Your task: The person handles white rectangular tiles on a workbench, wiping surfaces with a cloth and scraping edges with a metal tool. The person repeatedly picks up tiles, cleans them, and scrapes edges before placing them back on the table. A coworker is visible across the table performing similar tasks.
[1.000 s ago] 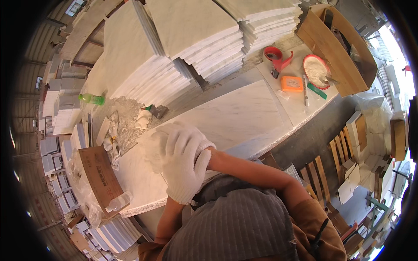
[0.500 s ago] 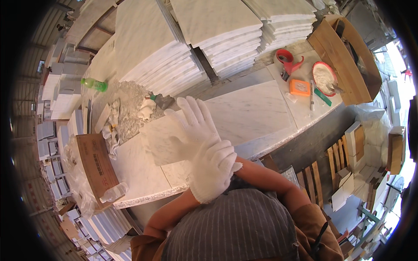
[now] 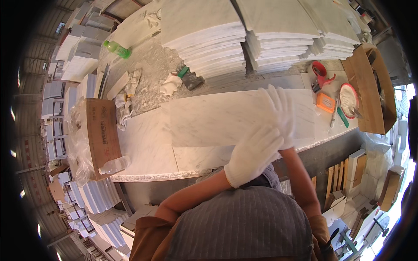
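Both my hands wear white knitted gloves. My right hand lies stretched out over the right part of a pale grey-veined marble slab, its fingers extended and smeared by motion. Across its back and wrist lies my left hand, fingers together and closed over the right glove. Whether the right palm holds anything under it cannot be seen. The slab rests on a white stone-topped bench. Right of my hands are an orange box, a marker pen, a green strip and a red-rimmed bowl of white paste.
Stacks of marble slabs line the bench's back. A red tape dispenser stands near a cardboard box. To the left are a green bottle, crumpled cloths, another cardboard box and a clear bottle.
My stacked hands have moved from the slab's left end to its right part, the left still over the right. The view has shifted and turned. The slab and tools stay in place.
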Demonstrator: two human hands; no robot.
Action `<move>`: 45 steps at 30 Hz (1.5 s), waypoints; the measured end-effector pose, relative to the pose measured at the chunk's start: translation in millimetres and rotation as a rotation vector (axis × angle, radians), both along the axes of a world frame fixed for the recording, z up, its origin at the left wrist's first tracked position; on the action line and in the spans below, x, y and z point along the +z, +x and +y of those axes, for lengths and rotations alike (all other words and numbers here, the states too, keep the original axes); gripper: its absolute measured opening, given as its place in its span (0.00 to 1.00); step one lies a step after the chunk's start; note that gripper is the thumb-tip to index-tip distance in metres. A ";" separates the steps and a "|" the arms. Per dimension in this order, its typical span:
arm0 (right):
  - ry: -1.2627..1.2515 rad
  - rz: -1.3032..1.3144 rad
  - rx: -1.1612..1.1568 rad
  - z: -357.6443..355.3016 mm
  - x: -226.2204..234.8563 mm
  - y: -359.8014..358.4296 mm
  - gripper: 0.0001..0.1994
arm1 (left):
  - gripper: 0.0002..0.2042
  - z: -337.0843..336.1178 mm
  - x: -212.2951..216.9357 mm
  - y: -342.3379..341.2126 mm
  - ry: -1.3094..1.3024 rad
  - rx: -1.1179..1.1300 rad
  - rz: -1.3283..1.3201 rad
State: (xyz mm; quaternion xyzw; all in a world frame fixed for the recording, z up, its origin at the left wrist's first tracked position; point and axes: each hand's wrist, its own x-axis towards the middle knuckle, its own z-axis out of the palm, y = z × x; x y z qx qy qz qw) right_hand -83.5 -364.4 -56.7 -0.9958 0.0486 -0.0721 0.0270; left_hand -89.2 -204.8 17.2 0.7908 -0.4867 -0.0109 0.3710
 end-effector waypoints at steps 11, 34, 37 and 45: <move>0.190 -0.145 -0.324 -103.3 -12.8 -70.5 0.28 | 0.39 178.4 -61.6 97.4 0.704 0.783 -0.062; 1.322 -0.383 -0.758 -106.0 -51.7 -66.4 0.24 | 0.13 9.3 -65.2 -43.8 0.219 -0.481 0.752; 1.310 -0.393 -0.767 -110.0 -57.3 -68.1 0.23 | 0.10 37.7 -44.2 -29.1 0.119 -0.211 0.740; 1.041 -0.317 -0.672 -86.5 -25.2 -57.4 0.23 | 0.11 61.4 -33.1 -33.3 0.059 0.009 0.666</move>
